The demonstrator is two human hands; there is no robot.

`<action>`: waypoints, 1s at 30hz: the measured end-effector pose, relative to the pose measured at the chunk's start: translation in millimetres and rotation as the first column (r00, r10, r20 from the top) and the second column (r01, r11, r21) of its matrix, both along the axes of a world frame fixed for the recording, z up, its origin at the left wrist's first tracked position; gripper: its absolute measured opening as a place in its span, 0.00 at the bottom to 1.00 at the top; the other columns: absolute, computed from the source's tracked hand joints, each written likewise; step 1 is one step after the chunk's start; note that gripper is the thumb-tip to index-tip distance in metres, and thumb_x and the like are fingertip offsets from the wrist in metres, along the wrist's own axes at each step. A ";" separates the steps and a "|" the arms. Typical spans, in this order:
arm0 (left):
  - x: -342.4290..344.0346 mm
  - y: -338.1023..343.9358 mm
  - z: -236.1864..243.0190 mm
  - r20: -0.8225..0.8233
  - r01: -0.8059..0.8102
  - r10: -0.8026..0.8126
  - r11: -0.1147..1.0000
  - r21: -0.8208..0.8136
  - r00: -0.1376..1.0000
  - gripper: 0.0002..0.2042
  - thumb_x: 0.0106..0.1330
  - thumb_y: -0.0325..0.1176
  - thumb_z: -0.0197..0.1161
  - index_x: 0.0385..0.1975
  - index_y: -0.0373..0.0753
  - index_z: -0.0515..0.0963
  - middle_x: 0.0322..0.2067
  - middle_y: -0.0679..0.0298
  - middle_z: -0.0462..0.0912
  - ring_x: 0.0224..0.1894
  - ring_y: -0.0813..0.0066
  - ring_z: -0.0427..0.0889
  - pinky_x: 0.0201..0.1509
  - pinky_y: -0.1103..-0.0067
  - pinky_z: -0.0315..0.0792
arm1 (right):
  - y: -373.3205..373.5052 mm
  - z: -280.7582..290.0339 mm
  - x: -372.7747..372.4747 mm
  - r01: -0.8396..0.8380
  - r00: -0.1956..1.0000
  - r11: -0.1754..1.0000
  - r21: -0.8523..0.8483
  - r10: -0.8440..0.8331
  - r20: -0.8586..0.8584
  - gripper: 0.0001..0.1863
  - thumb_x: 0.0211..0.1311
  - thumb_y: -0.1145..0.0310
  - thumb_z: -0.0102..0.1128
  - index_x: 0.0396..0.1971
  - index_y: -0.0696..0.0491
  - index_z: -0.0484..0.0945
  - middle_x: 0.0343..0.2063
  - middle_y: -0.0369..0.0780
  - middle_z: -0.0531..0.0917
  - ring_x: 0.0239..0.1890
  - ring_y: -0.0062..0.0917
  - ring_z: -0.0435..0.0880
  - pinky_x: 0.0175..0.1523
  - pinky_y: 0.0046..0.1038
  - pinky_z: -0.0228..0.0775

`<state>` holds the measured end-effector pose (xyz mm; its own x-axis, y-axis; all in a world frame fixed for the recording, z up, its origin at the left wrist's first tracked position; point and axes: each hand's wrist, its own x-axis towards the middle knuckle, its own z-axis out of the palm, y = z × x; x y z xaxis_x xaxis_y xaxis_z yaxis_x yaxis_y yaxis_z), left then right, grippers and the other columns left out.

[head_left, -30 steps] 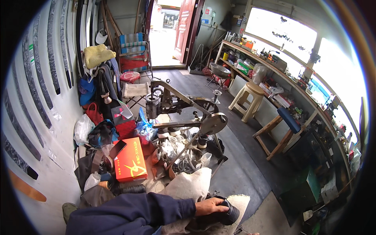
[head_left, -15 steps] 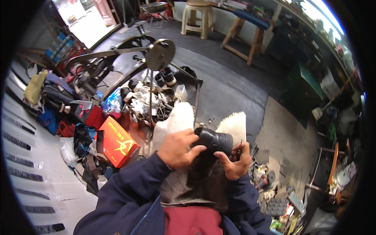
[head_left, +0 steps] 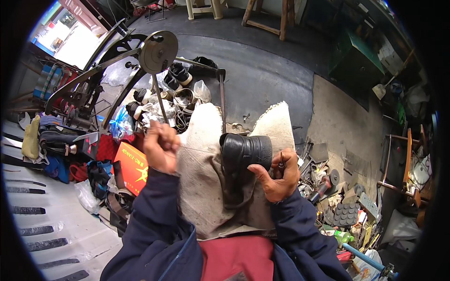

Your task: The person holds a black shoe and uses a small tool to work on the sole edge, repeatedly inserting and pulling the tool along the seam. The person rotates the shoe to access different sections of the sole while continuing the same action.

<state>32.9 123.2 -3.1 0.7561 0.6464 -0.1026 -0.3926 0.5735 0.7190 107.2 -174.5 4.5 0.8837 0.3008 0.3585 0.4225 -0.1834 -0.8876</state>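
Note:
A black leather shoe (head_left: 243, 149) rests on the pale cloth (head_left: 197, 187) over my lap, its sole edge toward the right. My left hand (head_left: 161, 147) is raised to the left of it, fingers curled closed. From that hand a thin thread (head_left: 199, 150) stretches to the shoe. At the sole, my right hand (head_left: 280, 177) presses its thumb on the shoe's edge. Its curled fingers also hold a small dark-handled tool (head_left: 281, 161), probably an awl; its tip cannot be made out.
An iron sewing machine with a round wheel (head_left: 158, 51) stands ahead on the left, shoes and plastic bags heaped beneath it. A red-orange box (head_left: 130, 166) lies left of my lap. To my right are scattered tools, scraps and a grinder (head_left: 324, 187). A green cabinet (head_left: 355, 58) stands far right.
My left hand has left the shoe and moved left and up, drawing the thread out. My right hand stays at the sole. The view has tilted downward.

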 end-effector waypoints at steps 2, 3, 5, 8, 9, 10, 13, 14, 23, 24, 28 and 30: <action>-5.5 41.5 -3.1 -0.090 -0.234 0.226 0.968 -0.090 0.970 0.18 0.82 0.45 0.53 0.26 0.45 0.68 0.20 0.72 0.63 0.17 0.81 0.57 0.20 0.79 0.55 | 1.7 0.4 2.3 -0.022 0.992 1.000 -0.018 0.024 0.126 0.26 0.51 0.63 0.86 0.31 0.52 0.69 0.24 0.33 0.71 0.18 0.12 0.64 0.23 0.19 0.58; -10.7 46.8 -7.6 -0.079 -0.221 0.220 0.975 -0.008 0.972 0.19 0.82 0.46 0.53 0.27 0.45 0.69 0.20 0.72 0.65 0.17 0.81 0.58 0.19 0.80 0.55 | 2.6 0.7 3.0 -0.016 0.986 0.999 -0.034 0.022 0.163 0.25 0.52 0.64 0.86 0.30 0.52 0.70 0.24 0.33 0.72 0.18 0.12 0.64 0.23 0.19 0.58; -22.2 42.6 -9.1 -0.160 -0.258 0.271 0.961 0.101 0.949 0.18 0.81 0.47 0.53 0.27 0.44 0.71 0.21 0.71 0.69 0.16 0.82 0.60 0.18 0.81 0.55 | 3.4 1.9 1.9 -0.029 0.996 1.000 -0.003 0.029 0.079 0.24 0.52 0.65 0.85 0.28 0.52 0.71 0.23 0.34 0.72 0.19 0.13 0.66 0.23 0.19 0.58; -28.4 -9.3 2.4 -0.170 -0.039 0.109 0.928 0.369 0.979 0.12 0.80 0.39 0.57 0.34 0.41 0.76 0.27 0.68 0.79 0.18 0.84 0.66 0.20 0.83 0.61 | 1.4 5.5 -1.7 -0.065 0.998 0.998 0.011 0.065 0.005 0.21 0.53 0.69 0.83 0.29 0.52 0.72 0.23 0.35 0.73 0.20 0.14 0.68 0.25 0.20 0.60; -29.7 -30.5 10.9 -0.209 0.041 0.067 0.879 0.474 0.976 0.09 0.79 0.35 0.59 0.37 0.39 0.78 0.29 0.68 0.80 0.19 0.83 0.69 0.22 0.83 0.64 | 0.8 5.7 -2.7 -0.076 0.997 0.997 0.020 0.075 0.020 0.20 0.54 0.71 0.83 0.29 0.53 0.73 0.23 0.35 0.74 0.20 0.14 0.68 0.25 0.21 0.61; -30.5 -51.3 20.6 -0.259 0.118 0.033 0.829 0.547 0.965 0.06 0.78 0.31 0.60 0.39 0.37 0.80 0.31 0.67 0.82 0.21 0.82 0.72 0.24 0.82 0.68 | -0.8 6.3 -3.5 -0.081 0.996 0.996 0.034 0.079 0.042 0.19 0.54 0.72 0.82 0.29 0.53 0.73 0.24 0.35 0.74 0.20 0.15 0.68 0.25 0.21 0.61; -19.2 -93.5 47.4 -0.203 0.218 -0.084 0.470 0.855 0.976 0.04 0.70 0.21 0.65 0.42 0.34 0.82 0.31 0.62 0.82 0.26 0.76 0.78 0.30 0.81 0.71 | -8.5 11.8 -7.2 -0.138 0.987 0.990 0.020 0.136 0.090 0.13 0.54 0.79 0.77 0.31 0.55 0.77 0.25 0.38 0.78 0.19 0.20 0.73 0.25 0.22 0.64; -12.1 -99.0 52.4 -0.155 0.200 -0.152 0.355 0.913 0.976 0.08 0.66 0.18 0.67 0.42 0.34 0.83 0.32 0.60 0.83 0.29 0.70 0.83 0.32 0.77 0.76 | -11.2 14.0 -8.9 -0.144 0.985 0.989 0.017 0.142 0.098 0.13 0.54 0.79 0.77 0.32 0.55 0.78 0.25 0.39 0.78 0.19 0.22 0.75 0.25 0.23 0.65; 14.3 -115.6 36.6 -0.200 0.325 -0.343 0.358 0.876 0.918 0.10 0.63 0.17 0.69 0.41 0.38 0.82 0.33 0.59 0.82 0.33 0.63 0.86 0.36 0.75 0.78 | -29.4 7.6 -20.6 -0.273 0.962 0.958 0.084 0.269 0.058 0.10 0.52 0.80 0.73 0.32 0.57 0.79 0.21 0.40 0.78 0.18 0.25 0.76 0.25 0.24 0.65; 12.7 -116.3 35.7 -0.197 0.323 -0.345 0.360 0.875 0.918 0.11 0.62 0.17 0.69 0.42 0.38 0.82 0.34 0.59 0.82 0.32 0.63 0.86 0.36 0.75 0.78 | -30.3 7.1 -20.6 -0.281 0.959 0.958 0.059 0.278 0.046 0.10 0.52 0.81 0.73 0.32 0.57 0.79 0.21 0.40 0.78 0.18 0.24 0.76 0.25 0.24 0.65; 2.6 -113.2 35.8 -0.307 0.438 -0.381 0.328 0.837 0.872 0.17 0.58 0.20 0.74 0.46 0.41 0.80 0.37 0.59 0.81 0.35 0.61 0.85 0.38 0.73 0.78 | -28.4 6.8 -21.3 -0.271 0.961 0.962 0.044 0.268 0.060 0.10 0.52 0.82 0.72 0.32 0.57 0.79 0.22 0.40 0.78 0.18 0.24 0.76 0.24 0.24 0.65; 8.6 -114.7 31.5 -0.227 0.353 -0.384 0.298 0.887 0.895 0.20 0.56 0.22 0.76 0.48 0.42 0.78 0.39 0.59 0.80 0.36 0.59 0.85 0.40 0.72 0.78 | -27.5 7.1 -20.4 -0.273 0.961 0.961 0.035 0.270 0.067 0.10 0.52 0.82 0.72 0.32 0.57 0.79 0.22 0.40 0.78 0.18 0.24 0.76 0.24 0.24 0.65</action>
